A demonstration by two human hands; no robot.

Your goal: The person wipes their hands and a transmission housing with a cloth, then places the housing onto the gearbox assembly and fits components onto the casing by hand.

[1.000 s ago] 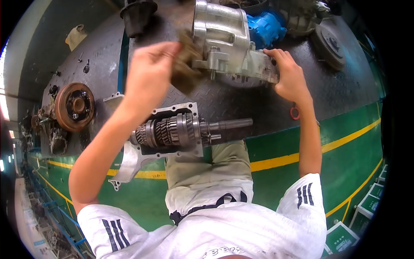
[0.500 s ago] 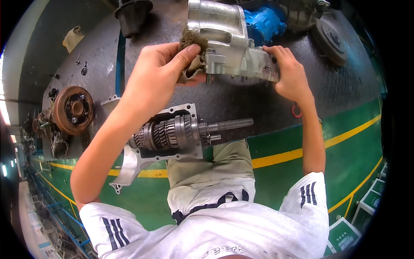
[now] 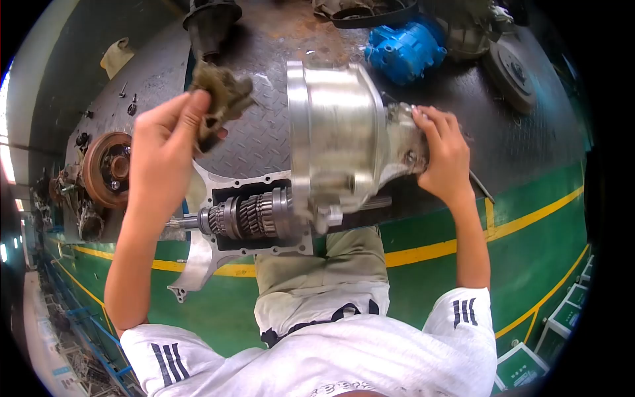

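Note:
My left hand (image 3: 165, 142) pinches a dirty brown rag (image 3: 225, 92) above the bench, apart from the metal housing. With my right hand (image 3: 444, 149) I grip the narrow right end of a silver gearbox housing (image 3: 337, 126), fingers over its top edge. The housing is held up, and its wide flange faces left. Partly behind its lower edge lies an open gearbox case half (image 3: 268, 250) with a row of gears on a shaft (image 3: 248, 215) inside. The shaft's splined right end is mostly hidden by the housing.
A rusty brake drum (image 3: 106, 169) lies at the left. Farther back are a blue casting (image 3: 405, 53), a dark disc (image 3: 509, 73), a black part (image 3: 210, 26) and a pale glove-like cloth (image 3: 118, 56). The bench's front edge runs just before my legs.
My left hand has moved left with the rag, away from the housing. The housing has come down toward me and turned, its wide body now partly over the gearbox case.

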